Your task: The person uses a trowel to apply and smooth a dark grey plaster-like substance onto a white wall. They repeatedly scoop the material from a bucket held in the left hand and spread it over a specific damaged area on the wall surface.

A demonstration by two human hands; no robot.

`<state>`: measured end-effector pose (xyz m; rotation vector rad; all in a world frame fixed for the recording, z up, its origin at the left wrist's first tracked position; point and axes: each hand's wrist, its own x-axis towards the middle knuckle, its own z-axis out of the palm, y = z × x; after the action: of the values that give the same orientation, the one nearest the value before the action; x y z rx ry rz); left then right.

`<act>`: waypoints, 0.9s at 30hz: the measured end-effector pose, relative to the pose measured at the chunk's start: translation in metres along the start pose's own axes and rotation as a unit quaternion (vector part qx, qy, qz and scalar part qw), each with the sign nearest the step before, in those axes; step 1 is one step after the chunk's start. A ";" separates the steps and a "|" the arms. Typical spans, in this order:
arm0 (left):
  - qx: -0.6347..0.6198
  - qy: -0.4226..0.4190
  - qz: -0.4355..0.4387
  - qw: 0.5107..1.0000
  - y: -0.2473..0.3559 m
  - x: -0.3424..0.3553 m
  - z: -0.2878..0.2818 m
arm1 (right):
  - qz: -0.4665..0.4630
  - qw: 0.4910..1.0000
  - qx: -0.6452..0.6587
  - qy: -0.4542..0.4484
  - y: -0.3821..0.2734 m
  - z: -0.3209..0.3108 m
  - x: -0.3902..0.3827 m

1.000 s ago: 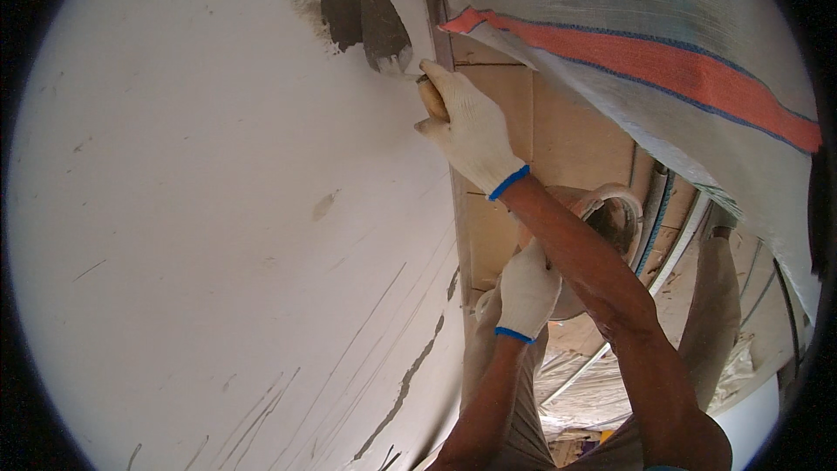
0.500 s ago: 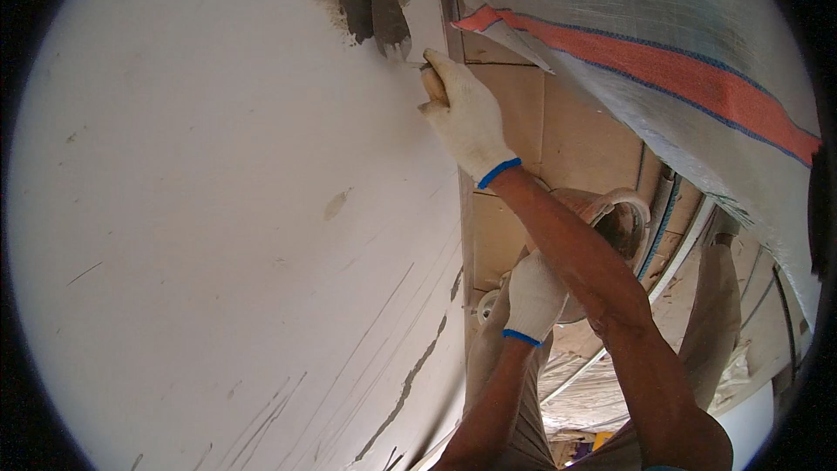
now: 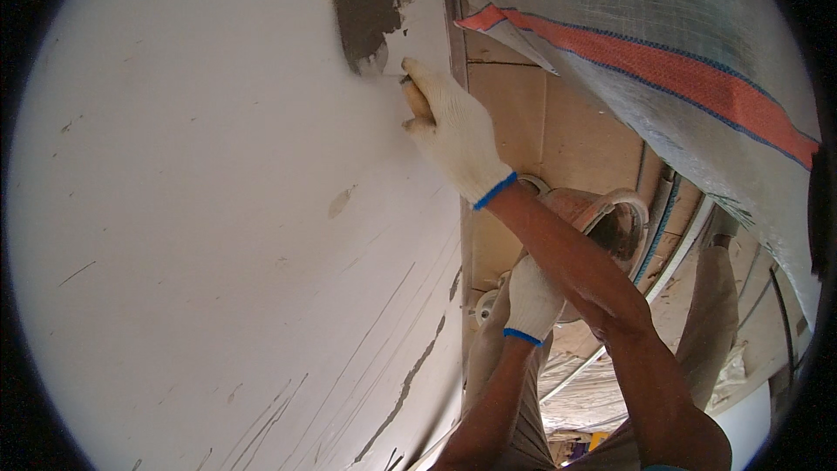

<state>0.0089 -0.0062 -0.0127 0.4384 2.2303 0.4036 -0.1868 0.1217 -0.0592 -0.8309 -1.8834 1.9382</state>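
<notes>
My right hand (image 3: 453, 126), in a white knit glove with a blue cuff, grips the wooden handle (image 3: 417, 103) of a trowel. Its blade (image 3: 375, 61) lies against the white wall (image 3: 218, 166), at the lower edge of a dark grey mortar patch (image 3: 364, 9). The patch has ragged, smeared edges. Lower down, my left hand (image 3: 534, 296), gloved the same way, is beside a stained bucket (image 3: 571, 203). My right forearm crosses in front and hides the left fingers, so their hold is unclear. Grey residue shows inside the bucket.
A translucent woven sheet with an orange-red stripe (image 3: 671, 70) hangs at the upper right. Brown boards (image 3: 506, 113) lie beside the wall's edge. Hoses or pipes (image 3: 663, 218) run past the bucket. A dark crack (image 3: 414, 379) and thin drips mark the lower wall.
My right hand has moved slightly left and down with the trowel. The blade has slid off most of the patch, leaving more dark mortar showing. My left hand stays about where it was.
</notes>
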 end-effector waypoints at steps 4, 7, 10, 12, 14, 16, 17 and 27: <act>0.024 0.025 0.018 0.999 -0.001 -0.002 0.000 | 0.003 0.999 0.051 0.006 -0.009 -0.005 -0.012; 0.035 -0.012 0.008 0.999 0.008 0.004 -0.010 | 0.060 0.994 0.087 0.009 0.003 -0.007 -0.004; 0.025 -0.060 -0.026 0.998 0.020 0.010 -0.018 | 0.012 0.996 0.021 0.084 0.018 -0.005 0.012; 0.026 -0.053 -0.025 0.998 0.023 0.012 -0.020 | 0.008 0.996 0.013 0.084 0.022 -0.003 0.022; 0.042 -0.062 -0.027 0.997 0.024 0.011 -0.023 | 0.023 0.998 0.009 0.065 0.019 -0.002 0.028; 0.060 -0.064 -0.016 0.996 0.022 0.010 -0.022 | 0.061 0.998 0.009 0.030 0.012 -0.005 0.033; 0.071 -0.062 -0.004 0.996 0.017 0.008 -0.018 | 0.055 0.998 0.012 0.030 0.011 -0.004 0.033; 0.044 -0.065 -0.018 0.997 0.013 0.011 -0.016 | 0.015 0.997 0.071 0.015 0.003 -0.014 0.002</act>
<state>-0.0078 0.0081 -0.0039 0.4583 2.1321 0.2515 -0.1793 0.1333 -0.0622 -0.8455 -1.7035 2.0372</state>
